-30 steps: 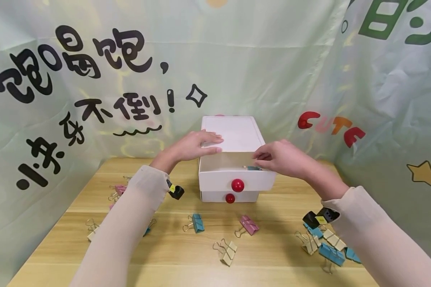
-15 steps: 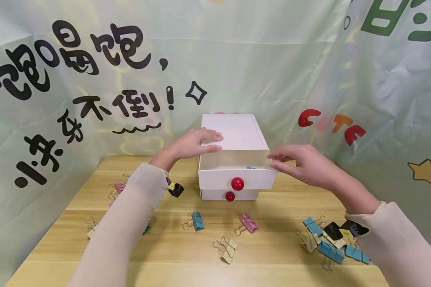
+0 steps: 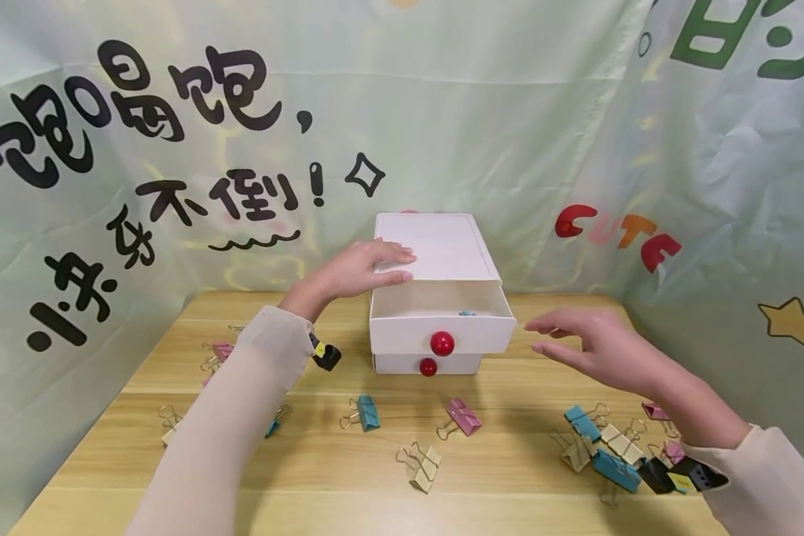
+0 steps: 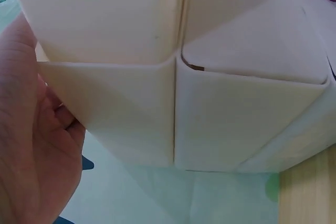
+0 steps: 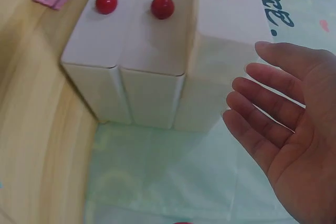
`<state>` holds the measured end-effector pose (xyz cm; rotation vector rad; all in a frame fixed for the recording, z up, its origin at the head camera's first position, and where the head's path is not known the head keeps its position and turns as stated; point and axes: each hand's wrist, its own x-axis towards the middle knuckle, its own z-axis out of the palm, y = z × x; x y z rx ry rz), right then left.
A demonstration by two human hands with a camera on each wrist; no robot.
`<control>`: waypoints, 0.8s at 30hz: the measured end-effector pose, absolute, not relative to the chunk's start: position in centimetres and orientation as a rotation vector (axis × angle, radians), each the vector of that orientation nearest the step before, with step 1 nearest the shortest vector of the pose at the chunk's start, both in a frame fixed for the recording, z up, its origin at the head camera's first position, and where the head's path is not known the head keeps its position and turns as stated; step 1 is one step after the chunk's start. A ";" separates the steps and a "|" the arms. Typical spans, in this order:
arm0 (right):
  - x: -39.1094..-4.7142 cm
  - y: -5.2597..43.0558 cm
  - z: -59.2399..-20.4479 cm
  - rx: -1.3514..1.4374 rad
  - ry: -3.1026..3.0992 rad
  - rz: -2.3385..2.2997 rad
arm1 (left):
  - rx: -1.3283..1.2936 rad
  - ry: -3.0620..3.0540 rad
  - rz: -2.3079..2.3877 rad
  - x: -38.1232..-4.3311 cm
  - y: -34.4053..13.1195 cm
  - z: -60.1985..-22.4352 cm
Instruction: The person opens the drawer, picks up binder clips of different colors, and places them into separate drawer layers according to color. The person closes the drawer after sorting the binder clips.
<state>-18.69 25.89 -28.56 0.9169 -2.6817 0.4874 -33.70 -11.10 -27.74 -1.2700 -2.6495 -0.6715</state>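
Note:
A small white drawer box [image 3: 435, 242] stands toward the back of the wooden table, its top drawer [image 3: 398, 336] pulled out. Inside that drawer, a bit of blue clip [image 3: 467, 313] shows over the front wall. My left hand [image 3: 365, 269] rests on the box's top near the left front edge, fingers extended. To the right of the drawer my right hand [image 3: 596, 350] hovers with nothing in it. The right wrist view shows its palm and fingers [image 5: 270, 100] spread loosely, apart from the box. Red round knobs [image 5: 163, 7] mark the drawer fronts.
In front of the box lie a blue binder clip [image 3: 368, 412], a pink one [image 3: 465, 417] and a cream one [image 3: 426, 469]. Several mixed clips [image 3: 616, 470] are heaped at the right, below my right forearm. More pink clips [image 3: 222, 351] lie beyond my left sleeve. A printed cloth hangs behind.
My right hand has come out of the top drawer and moved right and down, its fingers loosening. The blue clip stays inside. My left hand keeps its place on the box.

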 end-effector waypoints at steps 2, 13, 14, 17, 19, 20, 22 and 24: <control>-18.4 26.3 -29.1 0.926 -2.680 0.477 | -1.250 -2.647 -0.652 -33.6 -11.2 -27.8; -16.9 28.9 -32.5 0.818 -2.776 0.525 | -1.205 -2.685 -0.512 -33.3 -11.1 -27.1; -16.8 29.1 -32.8 0.804 -2.788 0.526 | -1.200 -2.697 -0.514 -33.3 -11.1 -27.0; -16.6 29.6 -33.4 0.764 -2.813 0.526 | -1.182 -2.721 -0.527 -33.4 -11.1 -26.7; -16.5 29.9 -33.7 0.743 -2.830 0.525 | -1.165 -2.736 -0.525 -33.4 -11.1 -26.6; -16.5 30.0 -33.9 0.734 -2.838 0.528 | -1.162 -2.740 -0.524 -33.4 -11.1 -26.5; -16.6 30.3 -34.2 0.716 -2.854 0.533 | -1.157 -2.742 -0.513 -33.4 -11.1 -26.5; -16.5 30.5 -34.6 0.699 -2.876 0.541 | -1.157 -2.741 -0.517 -33.4 -11.1 -26.5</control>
